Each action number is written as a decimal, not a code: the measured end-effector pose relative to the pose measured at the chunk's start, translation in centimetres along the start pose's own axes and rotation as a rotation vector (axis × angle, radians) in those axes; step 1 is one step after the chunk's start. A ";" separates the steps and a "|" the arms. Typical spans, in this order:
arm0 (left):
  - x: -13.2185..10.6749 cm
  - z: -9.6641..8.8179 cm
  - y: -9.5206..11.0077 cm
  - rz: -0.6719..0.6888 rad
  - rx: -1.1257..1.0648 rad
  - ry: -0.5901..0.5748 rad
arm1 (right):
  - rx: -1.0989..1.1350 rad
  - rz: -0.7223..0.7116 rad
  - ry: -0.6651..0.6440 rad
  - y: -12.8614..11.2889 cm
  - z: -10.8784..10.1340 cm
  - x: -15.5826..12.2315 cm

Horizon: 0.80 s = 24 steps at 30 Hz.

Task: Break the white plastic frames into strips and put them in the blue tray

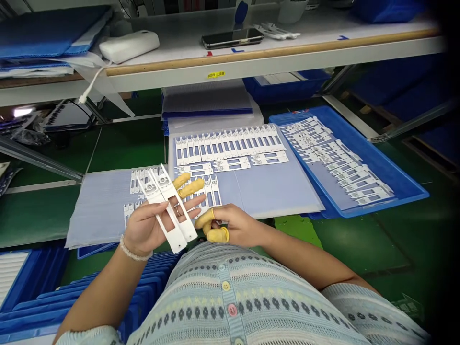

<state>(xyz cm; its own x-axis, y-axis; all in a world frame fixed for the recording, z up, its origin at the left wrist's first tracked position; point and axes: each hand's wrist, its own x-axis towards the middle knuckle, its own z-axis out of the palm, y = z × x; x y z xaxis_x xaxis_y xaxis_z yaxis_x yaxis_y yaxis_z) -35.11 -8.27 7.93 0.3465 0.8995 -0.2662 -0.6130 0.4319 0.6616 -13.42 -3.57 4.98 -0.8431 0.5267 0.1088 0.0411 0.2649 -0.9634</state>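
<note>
In my left hand (145,227) are two long white plastic frames (172,211), side by side and tilted, each with a rectangular window and a round detail near its upper end. The left thumb lies over them and the fingers are behind, two wearing yellow finger cots. Close to the frames' lower right end is my right hand (233,225), its yellow-cotted fingers curled together; whatever they may hold is hidden. Beyond the hands, similar white frames (230,143) lie in rows on a translucent sheet (258,187). More frames lie on another sheet (97,196) at left, partly covered.
A blue tray (402,191) with more white frames stands at right. Above runs a shelf edge (273,55) carrying a phone (233,38) and a white device (129,46) with a hanging cable. Stacked blue trays (89,297) are at lower left.
</note>
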 end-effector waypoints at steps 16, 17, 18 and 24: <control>0.5 4.4 1.2 -0.069 0.027 0.118 | 0.184 0.038 -0.061 -3.0 -0.1 -0.3; 0.5 4.5 1.2 -0.074 0.024 0.151 | 0.176 0.031 -0.067 -3.0 -0.1 -0.3; 0.5 4.6 1.1 -0.076 0.023 0.182 | 0.165 0.022 -0.073 -3.0 -0.1 -0.4; 1.1 5.0 0.9 -0.077 0.052 0.250 | -0.097 -0.088 -0.047 -2.7 -0.6 -0.8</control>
<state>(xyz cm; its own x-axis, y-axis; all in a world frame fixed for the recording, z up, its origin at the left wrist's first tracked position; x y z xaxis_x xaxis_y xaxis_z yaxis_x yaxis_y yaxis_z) -31.76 -7.20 11.69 0.2002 0.8552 -0.4780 -0.5523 0.5015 0.6660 -12.59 -4.23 7.61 -0.8700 0.4600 0.1778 0.0159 0.3864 -0.9222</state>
